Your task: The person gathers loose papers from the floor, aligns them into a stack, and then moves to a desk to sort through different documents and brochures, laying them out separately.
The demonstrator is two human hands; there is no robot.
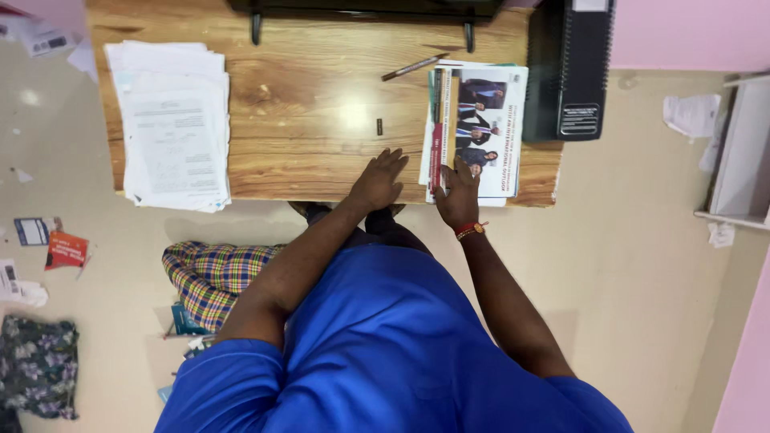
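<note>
I look straight down at a wooden desk [305, 120]. My left hand [377, 180] lies flat on the desk's front edge, fingers spread, holding nothing. My right hand [457, 192] rests on the near edge of a stack of magazines [481, 120] at the desk's right side, fingers laid over the cover. A red band circles that wrist. A pen [413, 66] lies just beyond the magazines, and a small dark object [379, 126] sits on the bare wood between my hands and the pen.
A thick pile of white papers [172, 124] covers the desk's left end. A black box-shaped device [571, 68] stands at the right edge. Papers, cards and a checked cloth [212, 277] litter the floor on the left. A white shelf [742, 152] stands far right.
</note>
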